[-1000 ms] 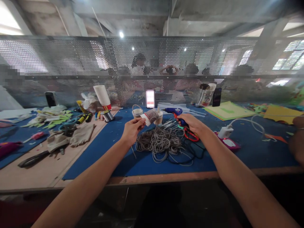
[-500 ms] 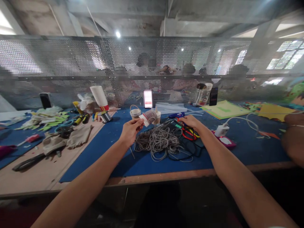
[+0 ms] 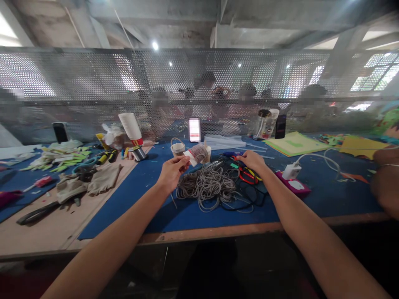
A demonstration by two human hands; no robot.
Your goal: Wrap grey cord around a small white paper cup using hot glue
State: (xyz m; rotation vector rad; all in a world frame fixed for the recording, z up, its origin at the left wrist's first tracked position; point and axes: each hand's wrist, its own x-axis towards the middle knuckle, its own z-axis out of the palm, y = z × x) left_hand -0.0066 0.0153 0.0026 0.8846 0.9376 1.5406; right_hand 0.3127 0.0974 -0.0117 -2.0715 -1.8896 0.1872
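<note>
Pinched in my left hand (image 3: 173, 171) is a small cup (image 3: 197, 153) with cord round part of it, tilted on its side above the table. My right hand (image 3: 253, 161) has its fingers closed by the blue glue gun (image 3: 232, 153); what they hold, if anything, is hidden. A tangled heap of grey cord (image 3: 212, 185) lies between my forearms. Red-handled scissors (image 3: 248, 176) rest beside the heap, just below my right hand. Behind my left hand stands a small basket with a handle (image 3: 177, 148).
A stack of paper cups (image 3: 130, 128) leans at the left, near work gloves (image 3: 104, 179). A lit phone (image 3: 193, 130) stands at the back. On the right are a white plug (image 3: 291, 170) and yellow-green sheets (image 3: 294, 143). A person's arm (image 3: 386, 178) is at the right edge.
My right hand has shifted slightly to the right. My left hand and the cup have barely moved. Beyond the mesh screen, a person has moved to the right.
</note>
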